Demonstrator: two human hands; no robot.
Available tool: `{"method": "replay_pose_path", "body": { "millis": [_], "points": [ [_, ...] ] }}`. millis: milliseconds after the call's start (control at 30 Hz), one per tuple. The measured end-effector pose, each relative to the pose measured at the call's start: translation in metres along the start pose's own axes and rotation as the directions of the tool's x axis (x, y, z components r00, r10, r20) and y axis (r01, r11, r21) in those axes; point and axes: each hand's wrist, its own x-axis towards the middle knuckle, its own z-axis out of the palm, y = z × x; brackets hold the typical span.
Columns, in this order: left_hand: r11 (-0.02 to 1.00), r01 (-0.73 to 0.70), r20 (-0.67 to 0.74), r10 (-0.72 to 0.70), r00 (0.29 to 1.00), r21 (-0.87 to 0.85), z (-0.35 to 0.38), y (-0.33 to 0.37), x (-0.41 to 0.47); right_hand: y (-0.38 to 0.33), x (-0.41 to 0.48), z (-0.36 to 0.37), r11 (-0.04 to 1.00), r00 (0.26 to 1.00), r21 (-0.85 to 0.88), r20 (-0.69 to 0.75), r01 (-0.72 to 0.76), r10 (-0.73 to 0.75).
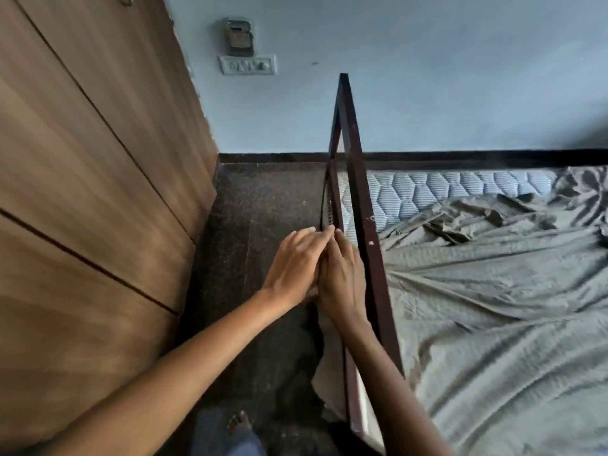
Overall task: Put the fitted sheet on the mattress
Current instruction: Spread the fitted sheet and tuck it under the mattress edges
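Left hand (294,258) and right hand (343,274) touching at frame centre, fingers straight, grasping nothing, fingertips at dark bed rail (366,225), rumpled grey fitted sheet (493,291) right, quilted mattress (427,189) uncovered above

A brown wood-grain wardrobe (82,159) with dark door seams fills the left side. The far wall (427,77) is pale blue in soft daylight and carries a white switch plate (247,65) below a small grey box (239,36). A black skirting (279,158) meets the dark speckled floor (263,209). A dark brown bed frame rail (358,192) runs toward the wall.
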Motion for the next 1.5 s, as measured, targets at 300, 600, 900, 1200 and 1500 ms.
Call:
{"method": "replay_pose_path", "body": {
  "millis": [300, 600, 900, 1200, 1500],
  "points": [
    [0.982, -0.171, 0.28, 0.187, 0.942, -0.082, 0.009, -0.089, -0.03, -0.055, -0.034, 0.069, 0.949, 0.944, -0.159, 0.149, -0.272, 0.295],
    [0.943, -0.331, 0.41, 0.312, 0.857, -0.026, 0.038, -0.123, 0.018, -0.04, 0.005, 0.113, 0.87, 0.884, -0.223, 0.064, -0.439, 0.463],
    [0.809, -0.584, 0.703, 0.383, 0.599, 0.058, 0.087, -0.156, 0.108, -0.014, 0.066, 0.164, 0.704, 0.721, -0.215, 0.001, -0.677, 0.693],
    [0.542, -0.815, 0.736, 0.634, 0.237, -0.204, 0.124, -0.168, 0.183, -0.006, 0.11, 0.177, 0.458, 0.483, -0.191, -0.114, -0.868, 0.868],
    [0.02, -0.878, 0.633, 0.701, -0.329, -0.478, 0.191, -0.19, 0.27, -0.007, 0.189, 0.234, 0.032, 0.024, 0.03, -0.244, -0.999, 0.969]
  ]
}}
